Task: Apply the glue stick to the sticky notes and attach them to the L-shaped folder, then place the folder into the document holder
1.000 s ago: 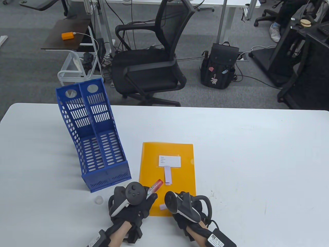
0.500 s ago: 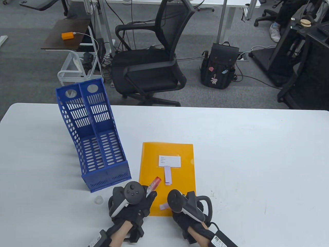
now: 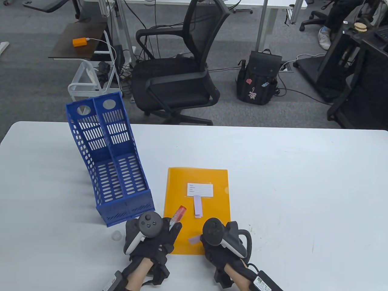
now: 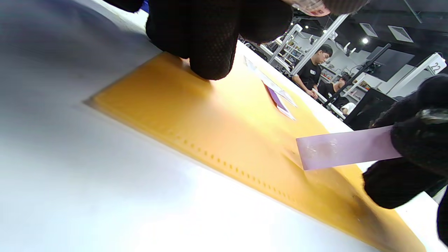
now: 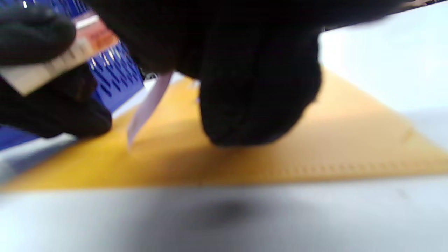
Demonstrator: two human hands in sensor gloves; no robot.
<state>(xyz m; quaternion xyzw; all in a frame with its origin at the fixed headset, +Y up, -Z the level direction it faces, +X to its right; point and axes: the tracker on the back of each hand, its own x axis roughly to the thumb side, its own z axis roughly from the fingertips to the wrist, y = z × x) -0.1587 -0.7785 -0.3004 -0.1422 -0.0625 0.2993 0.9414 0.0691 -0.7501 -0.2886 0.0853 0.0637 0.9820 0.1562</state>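
Note:
The orange L-shaped folder (image 3: 212, 209) lies flat on the white table, bearing a white label (image 3: 200, 190) and a small stack of lilac sticky notes (image 3: 197, 207). My left hand (image 3: 173, 228) grips the uncapped glue stick (image 3: 178, 214), its red end pointing away over the folder's left edge. At the folder's near edge my right hand (image 3: 202, 239) pinches one lilac note strip (image 3: 194, 240). In the left wrist view the strip (image 4: 343, 148) hangs just above the folder (image 4: 227, 133), held at its right end. The blue document holder (image 3: 112, 163) stands to the left.
The glue stick's clear cap (image 3: 116, 235) sits on the table left of my left hand, near the holder's front corner. A black office chair (image 3: 178, 75) stands beyond the table's far edge. The table top (image 3: 303, 188) stretches bare to the right of the folder.
My left hand has shifted left and slightly away with the glue stick. My right hand has rolled rightward, still pinching the strip, which has risen a little over the folder.

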